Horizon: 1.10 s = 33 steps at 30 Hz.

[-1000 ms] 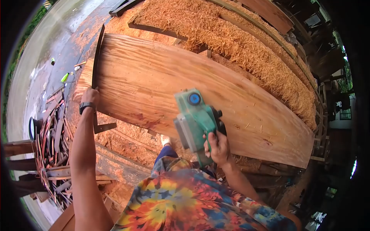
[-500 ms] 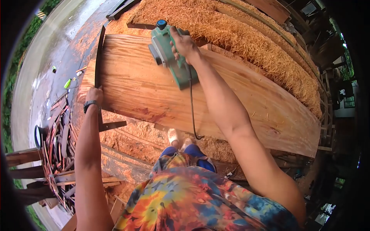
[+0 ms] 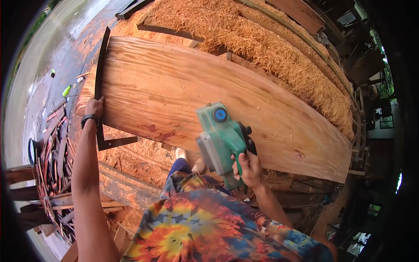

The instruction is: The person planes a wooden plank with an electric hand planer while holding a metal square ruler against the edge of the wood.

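A long, wide wooden board [image 3: 157,83] lies in front of me, its grain showing. My right hand [image 3: 249,170] is closed around the rear handle of a green electric hand planer [image 3: 220,137] with a blue knob. The planer is at the board's near edge, partly overhanging it; whether its sole touches the wood I cannot tell. At the board's left end, my left hand [image 3: 94,108] is closed on a dark L-shaped carpenter's square [image 3: 102,65]. Its long arm lies across the board, and the short arm points right below the near edge.
Heaps of orange wood shavings [image 3: 279,61] lie along the board's far side. Scrap strips [image 3: 56,161] are piled at the left. My feet [image 3: 197,166] stand close to the near edge, among shavings and planks [image 3: 126,185].
My right hand has drawn the planer from the board's far edge toward me and slightly right, to the near edge. My left hand still holds the square.
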### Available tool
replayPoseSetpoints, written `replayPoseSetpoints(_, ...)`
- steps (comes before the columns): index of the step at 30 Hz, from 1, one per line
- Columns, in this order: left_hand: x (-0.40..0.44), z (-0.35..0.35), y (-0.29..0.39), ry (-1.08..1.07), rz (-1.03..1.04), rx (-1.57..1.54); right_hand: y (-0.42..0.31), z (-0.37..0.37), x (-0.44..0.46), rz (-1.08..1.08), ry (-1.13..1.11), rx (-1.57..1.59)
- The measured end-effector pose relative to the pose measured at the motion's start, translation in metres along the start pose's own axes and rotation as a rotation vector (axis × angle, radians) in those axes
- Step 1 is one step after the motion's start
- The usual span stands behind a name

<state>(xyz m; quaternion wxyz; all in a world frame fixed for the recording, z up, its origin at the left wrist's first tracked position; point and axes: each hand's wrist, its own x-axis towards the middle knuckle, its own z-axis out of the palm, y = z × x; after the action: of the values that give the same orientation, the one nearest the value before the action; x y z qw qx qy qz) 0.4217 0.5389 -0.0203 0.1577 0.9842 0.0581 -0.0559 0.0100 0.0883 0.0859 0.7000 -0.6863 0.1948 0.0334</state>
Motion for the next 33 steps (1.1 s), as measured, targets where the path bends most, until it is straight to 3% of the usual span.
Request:
replayPoseSetpoints(4, -0.002, 0.001, -0.001, 0.01, 0.035, -0.017, -0.016, 0.005, 0.034, -0.017, 0.0, 0.019)
replayPoseSetpoints(11, 0.005, 0.007, -0.008, 0.011, 0.044, 0.03, -0.066, 0.037, 0.197, -0.015, 0.031, -0.052)
replayPoseSetpoints(13, 0.01, 0.01, -0.012, 0.005, 0.057, 0.057, -0.072, 0.049, 0.249, -0.104, 0.037, 0.006)
replayPoseSetpoints(17, 0.015, 0.012, -0.015, 0.011, 0.083, 0.087, -0.09, 0.062, 0.304, -0.109, 0.014, -0.068)
replayPoseSetpoints(23, 0.025, 0.016, -0.023, 0.081, 0.168, 0.087, -0.078, 0.047, 0.248, -0.105, -0.032, -0.044)
replayPoseSetpoints(28, 0.022, 0.016, -0.024, 0.02, 0.128, 0.129, -0.034, 0.006, 0.083, 0.044, -0.001, 0.078)
replayPoseSetpoints(29, 0.021, 0.017, -0.024, 0.057, 0.127, 0.109, -0.026, -0.004, 0.049, 0.012, 0.001, -0.041)
replayPoseSetpoints(31, 0.019, 0.022, -0.026, 0.127, 0.129, 0.066, 0.003, -0.02, -0.006, 0.031, 0.012, 0.057)
replayPoseSetpoints(33, 0.016, 0.017, -0.023, 0.061, 0.104, 0.098, 0.005, -0.024, -0.02, 0.026, 0.015, 0.031)
